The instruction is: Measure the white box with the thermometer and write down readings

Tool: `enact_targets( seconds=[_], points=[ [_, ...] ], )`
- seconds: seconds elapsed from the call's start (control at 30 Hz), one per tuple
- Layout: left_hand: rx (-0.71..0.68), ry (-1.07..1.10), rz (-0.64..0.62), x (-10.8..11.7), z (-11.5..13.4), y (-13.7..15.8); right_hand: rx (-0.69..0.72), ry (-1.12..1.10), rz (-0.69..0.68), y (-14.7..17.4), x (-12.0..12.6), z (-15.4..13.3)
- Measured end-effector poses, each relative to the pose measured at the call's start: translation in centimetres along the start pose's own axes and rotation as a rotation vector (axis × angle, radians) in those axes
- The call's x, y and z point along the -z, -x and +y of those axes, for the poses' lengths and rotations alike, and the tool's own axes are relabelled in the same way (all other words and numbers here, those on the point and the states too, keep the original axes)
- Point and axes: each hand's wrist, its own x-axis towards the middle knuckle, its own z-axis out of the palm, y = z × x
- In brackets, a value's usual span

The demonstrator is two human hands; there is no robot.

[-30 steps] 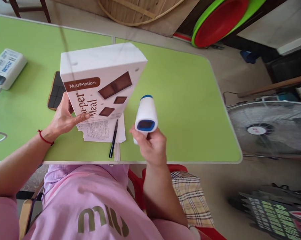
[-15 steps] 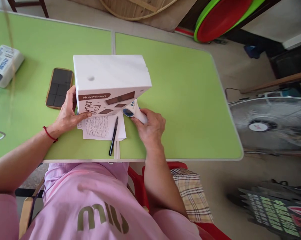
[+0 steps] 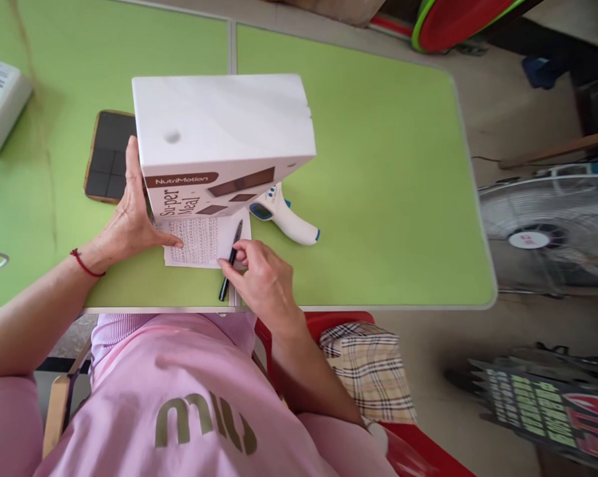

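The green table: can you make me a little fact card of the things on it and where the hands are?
Table: green
Box: white, with "NutriMotion" on the front
Paper: has writing, sticks out on the box's near side
Pen: black, slanted, partly over the paper
Left hand: fingers at the box's left side, thumb over the paper
Right hand: at the pen; can't tell if it grips
Thermometer: white and blue, lying right of the box
Phone: dark screen, left of the box

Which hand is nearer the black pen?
Right: the right hand is at the black pen; the left hand is farther off, to the pen's left, beside the white box.
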Motion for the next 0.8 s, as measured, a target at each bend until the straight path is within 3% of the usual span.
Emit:
enact_targets(
  seconds=[0.1, 0.23, 0.4, 0.53, 0.6, 0.8],
  points=[
    [-0.012, -0.056, -0.039, -0.1, 0.0, -0.1, -0.022, -0.067, 0.011, 0.2, 0.6, -0.3],
    [0.005, -0.061, -0.088, -0.1, 0.0, -0.1, 0.086, -0.417, 0.072, 0.2, 1.4, 1.1],
    [0.051, -0.061, -0.136, -0.2, 0.2, 0.0, 0.019, -0.744, 0.116, 0.8, 0.2, 1.4],
    [0.077, -0.054, -0.14, -0.2, 0.3, 0.0, 0.007, -0.79, 0.368, 0.7, -1.0, 0.1],
    [0.071, -0.054, -0.138, -0.2, 0.3, 0.0, -0.03, -0.802, 0.42, 0.4, -0.9, -0.6],
    [0.036, -0.019, -0.099, -0.5, 0.0, -0.2, -0.227, -0.711, 0.079, 0.6, 0.3, -1.6]
  ],
)
